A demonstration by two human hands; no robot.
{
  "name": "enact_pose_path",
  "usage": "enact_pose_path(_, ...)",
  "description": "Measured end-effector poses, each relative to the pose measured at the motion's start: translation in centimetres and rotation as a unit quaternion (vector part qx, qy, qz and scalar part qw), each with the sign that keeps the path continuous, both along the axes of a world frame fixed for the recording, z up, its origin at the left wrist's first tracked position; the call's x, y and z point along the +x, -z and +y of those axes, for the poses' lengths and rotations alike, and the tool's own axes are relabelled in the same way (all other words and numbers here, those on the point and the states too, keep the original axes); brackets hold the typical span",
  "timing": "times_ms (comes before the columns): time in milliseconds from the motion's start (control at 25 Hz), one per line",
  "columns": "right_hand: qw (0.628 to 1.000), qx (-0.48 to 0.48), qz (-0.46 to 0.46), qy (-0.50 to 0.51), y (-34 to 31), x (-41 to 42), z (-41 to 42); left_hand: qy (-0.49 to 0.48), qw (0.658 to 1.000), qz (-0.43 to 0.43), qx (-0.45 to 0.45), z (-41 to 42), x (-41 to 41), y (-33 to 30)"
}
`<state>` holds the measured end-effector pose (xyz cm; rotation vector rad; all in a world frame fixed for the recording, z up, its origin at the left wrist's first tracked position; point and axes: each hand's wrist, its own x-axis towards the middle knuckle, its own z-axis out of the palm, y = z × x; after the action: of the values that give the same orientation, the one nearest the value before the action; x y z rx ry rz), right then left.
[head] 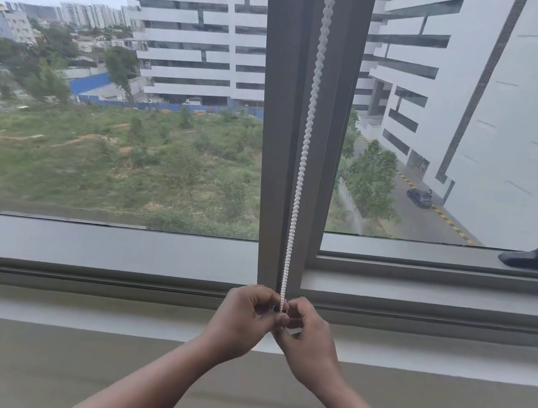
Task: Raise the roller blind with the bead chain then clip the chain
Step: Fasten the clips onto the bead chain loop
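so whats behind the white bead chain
The white bead chain hangs in front of the grey vertical window post. Its bottom end is covered by both hands, left and right; any clip is hidden.

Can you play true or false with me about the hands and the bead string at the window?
1. Both hands are at the bottom end of the bead chain. True: the left hand and right hand meet there.
2. The chain hangs in front of the left glass pane. False: it runs down the grey window post between the panes.
3. The blind covers the window. False: no blind is in view, and buildings and trees show through the glass.
4. A dark window handle lies on the right frame. True.
5. One hand is touching the handle. False: both are at the chain.
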<state>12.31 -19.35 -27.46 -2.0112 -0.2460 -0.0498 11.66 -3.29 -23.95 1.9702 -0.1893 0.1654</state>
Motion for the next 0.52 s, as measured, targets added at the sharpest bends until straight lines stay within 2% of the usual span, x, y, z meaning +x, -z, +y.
enact_pose_path(520, 0.998, -0.064, -0.016, -0.013, -0.77, 0.58, -0.08, 0.024, 0.999, 0.0, 0.04, 0.74, 0.98, -0.24)
